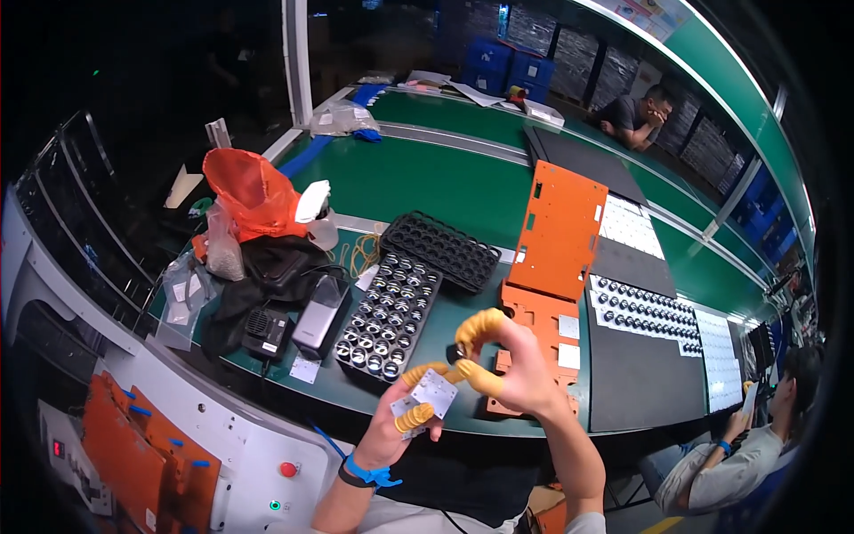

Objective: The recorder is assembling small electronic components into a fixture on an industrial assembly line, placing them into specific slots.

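Left hand (391, 425) grips white plate (435, 392): likely light, stiff; hold edges. Right hand (520, 363) pinches small black piece (456, 352) above left: probably hard, light; hold sides.

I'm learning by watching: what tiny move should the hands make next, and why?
Maybe bring the small black round part a little closer to the flat pale-grey square plate. The right hand pinches the part close by, and the left hand holds the plate, so a short, gentle move seems enough.
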{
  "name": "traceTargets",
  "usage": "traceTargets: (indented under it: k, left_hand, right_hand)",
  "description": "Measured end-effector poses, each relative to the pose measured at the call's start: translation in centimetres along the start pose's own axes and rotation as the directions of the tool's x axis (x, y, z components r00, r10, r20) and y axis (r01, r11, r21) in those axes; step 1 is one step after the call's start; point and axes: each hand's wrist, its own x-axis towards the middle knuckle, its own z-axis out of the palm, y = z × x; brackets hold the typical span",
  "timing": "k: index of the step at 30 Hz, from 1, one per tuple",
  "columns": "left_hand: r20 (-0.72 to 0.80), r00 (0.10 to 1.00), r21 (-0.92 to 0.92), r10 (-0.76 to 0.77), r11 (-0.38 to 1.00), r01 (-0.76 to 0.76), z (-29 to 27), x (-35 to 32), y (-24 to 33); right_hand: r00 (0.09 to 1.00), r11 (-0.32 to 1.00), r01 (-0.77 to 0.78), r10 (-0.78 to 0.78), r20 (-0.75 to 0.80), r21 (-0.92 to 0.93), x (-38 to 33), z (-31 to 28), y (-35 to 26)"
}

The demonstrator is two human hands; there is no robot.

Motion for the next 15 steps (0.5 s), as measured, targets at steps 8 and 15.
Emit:
traceTargets:
  k: [8,15]
  left_hand:
    - [0.079,0.986,0.268,0.148,0.949,-0.164,3.0,0.9,0.0]
    - [0.063,0.953,0.54,0.297,0.792,-0.283,5.2,1.6,-2.3]
  right_hand:
    - [0.999,0.991,-0.053,0.053,0.002,0.123,-6.1,-1.5,-1.4]
    - [0.989,0.988,-0.105,0.116,-0.095,0.115,-7.7,-2.2,-0.6]
